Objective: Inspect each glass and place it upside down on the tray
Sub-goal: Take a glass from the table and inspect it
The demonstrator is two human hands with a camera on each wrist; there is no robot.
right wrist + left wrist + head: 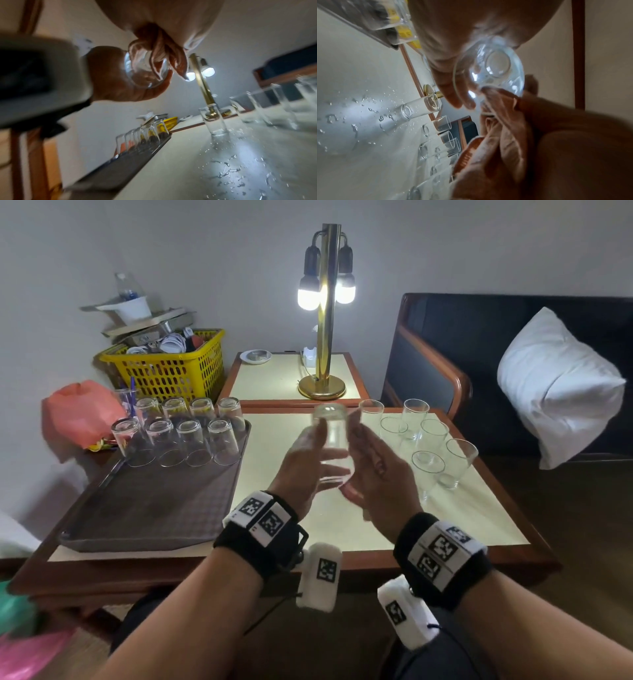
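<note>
1. Glass (331, 444) sits between both your hands, held up over the table (479, 508): left hand (301, 470) and right hand (380, 474) each wrap fingers round it, base up.
2. Wet glass slips easily, so a loose regrip could drop it.
3. Water drops (354, 127) lie below; a fall there means shards.
4. Upright glasses (428, 436) stand near your right elbow's path.
5. Tray (154, 508) rows (178, 436) are tight; setting down carelessly could knock neighbours.

Bare forearms; black wristbands (260, 537) bearing white square-code tags; white-wrapped wrist cameras (320, 577) beneath, thin dark cables.
</note>
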